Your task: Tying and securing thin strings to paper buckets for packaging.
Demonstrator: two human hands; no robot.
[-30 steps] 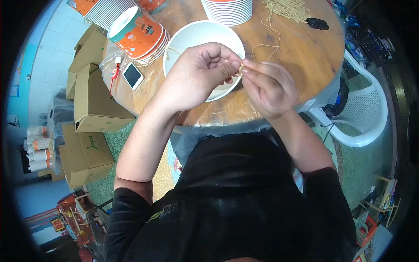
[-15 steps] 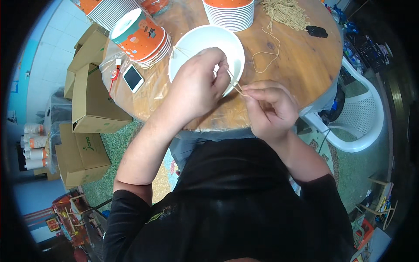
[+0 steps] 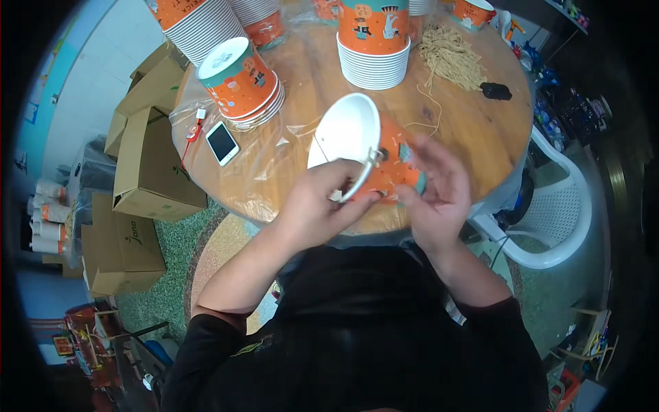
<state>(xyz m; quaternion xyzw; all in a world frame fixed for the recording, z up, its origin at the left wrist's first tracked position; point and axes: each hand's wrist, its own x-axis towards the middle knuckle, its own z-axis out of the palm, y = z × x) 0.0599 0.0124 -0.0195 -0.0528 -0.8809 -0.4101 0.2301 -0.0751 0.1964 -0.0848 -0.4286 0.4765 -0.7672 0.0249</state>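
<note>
We see the orange paper bucket (image 3: 371, 154) tilted between both hands: left hand (image 3: 319, 206) fingers clamped on its near rim, right hand (image 3: 436, 189) fingers spread against its right side.

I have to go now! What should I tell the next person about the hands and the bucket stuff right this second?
Left hand grips the rim of the orange paper bucket with white inside, tipped on its side above the round wooden table.
Right hand is on the bucket's outer wall, fingers spread.
A thin white strip runs along the rim by the left fingers; whether it is fixed, I cannot tell.
Loose pale string pile lies on the far side of the table, near stacks of matching buckets.
White phone lies to the left.
Left: this bucket looks unfinished; stacks wait.
</note>
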